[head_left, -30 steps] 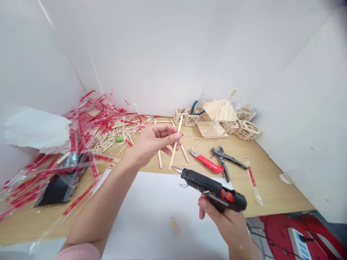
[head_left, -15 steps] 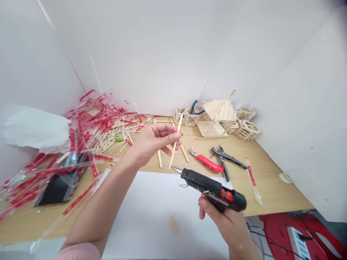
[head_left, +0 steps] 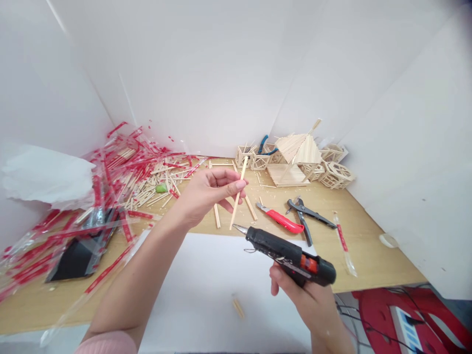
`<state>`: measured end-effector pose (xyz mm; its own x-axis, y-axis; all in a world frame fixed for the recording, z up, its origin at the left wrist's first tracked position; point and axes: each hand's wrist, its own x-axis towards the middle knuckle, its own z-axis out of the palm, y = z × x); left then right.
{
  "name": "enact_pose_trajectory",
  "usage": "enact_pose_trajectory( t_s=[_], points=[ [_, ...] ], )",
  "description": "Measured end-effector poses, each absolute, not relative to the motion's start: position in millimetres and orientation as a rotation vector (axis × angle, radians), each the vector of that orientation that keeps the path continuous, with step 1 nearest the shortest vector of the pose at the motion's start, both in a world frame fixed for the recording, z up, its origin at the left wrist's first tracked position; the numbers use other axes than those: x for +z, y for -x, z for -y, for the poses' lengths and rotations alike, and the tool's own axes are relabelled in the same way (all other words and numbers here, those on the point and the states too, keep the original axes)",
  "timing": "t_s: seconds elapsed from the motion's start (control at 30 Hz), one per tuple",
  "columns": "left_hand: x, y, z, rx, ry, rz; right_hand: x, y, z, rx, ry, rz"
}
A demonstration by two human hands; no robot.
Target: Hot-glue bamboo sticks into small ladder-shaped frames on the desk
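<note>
Between thumb and fingers, my left hand (head_left: 217, 191) pinches a thin wooden stick (head_left: 236, 209), tilted with its lower end toward me. My right hand (head_left: 302, 300) is wrapped round the handle of a black hot glue gun (head_left: 283, 250). The gun's metal nozzle points left, right by the stick's lower end; whether they touch I cannot tell. Below them, a white sheet (head_left: 206, 280) bears a few short stick pieces (head_left: 238, 308). Behind my left hand lie longer sticks (head_left: 217, 216) on the wooden table.
A red utility knife (head_left: 282, 221) and black-handled cutters (head_left: 309, 219) lie to the right. At the back stand a small stick house (head_left: 298, 152), stick frames (head_left: 337, 175) and blue-handled pliers (head_left: 263, 145). Red-and-clear wrappers (head_left: 125, 147) and loose sticks (head_left: 155, 189) heap up on the left.
Both hands hold nearly the same pose, with the nozzle at the stick's lower end. The view has shifted very slightly.
</note>
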<state>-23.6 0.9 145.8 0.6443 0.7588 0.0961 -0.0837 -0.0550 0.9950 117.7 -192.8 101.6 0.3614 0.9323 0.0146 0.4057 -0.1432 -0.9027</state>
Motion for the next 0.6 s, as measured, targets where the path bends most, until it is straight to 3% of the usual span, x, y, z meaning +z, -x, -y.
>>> enact_pose_trajectory(
  t_s=[0.6],
  points=[
    [146.9,24.0,-1.2,0.768,-1.506,-0.62,101.5,-116.6,191.7,0.709,1.705,1.212]
  ],
)
